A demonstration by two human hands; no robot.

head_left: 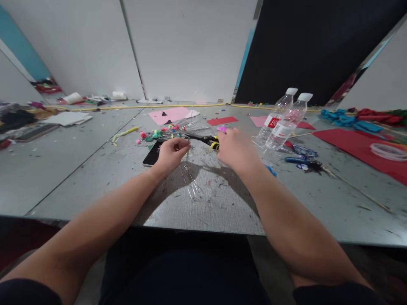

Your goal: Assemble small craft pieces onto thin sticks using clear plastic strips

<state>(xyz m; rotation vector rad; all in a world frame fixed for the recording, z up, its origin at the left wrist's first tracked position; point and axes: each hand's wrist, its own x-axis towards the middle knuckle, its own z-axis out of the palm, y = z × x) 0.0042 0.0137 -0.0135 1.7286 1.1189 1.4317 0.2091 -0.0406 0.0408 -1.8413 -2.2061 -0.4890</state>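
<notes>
While a grey bench (pixel 95 169) strewn with craft scraps fills the view, two bare forearms are seen reaching across it from the near edge. Red paper sheets (pixel 356 146) are spread at the right, a pink sheet (pixel 170 114) lies farther back, and two clear plastic bottles (pixel 284 120) are leaned together just right of the hands. A dark phone (pixel 153 154) is laid flat beside the left hand (pixel 171 153), partly hidden by it.

The left hand's fingers are drawn together in a pinch on a bundle of thin clear strands (pixel 189 182), which trail toward the near edge. The right hand (pixel 233 148) is closed around the yellow-and-black handle of a pair of scissors (pixel 203 138). The scissors are held just above the bench between the two hands; their long axis runs nearly level, left to right, with the dark blades pointed left toward a cluster of small coloured beads (pixel 159 133). Whether the blades are parted cannot be told.

A slip is judged possible: the blade tips lie close to the left fingertips, so a hurried stroke could nick them. The strands, fine and slack, could also slide from the pinch, and the bottles could be toppled by the right elbow.
</notes>
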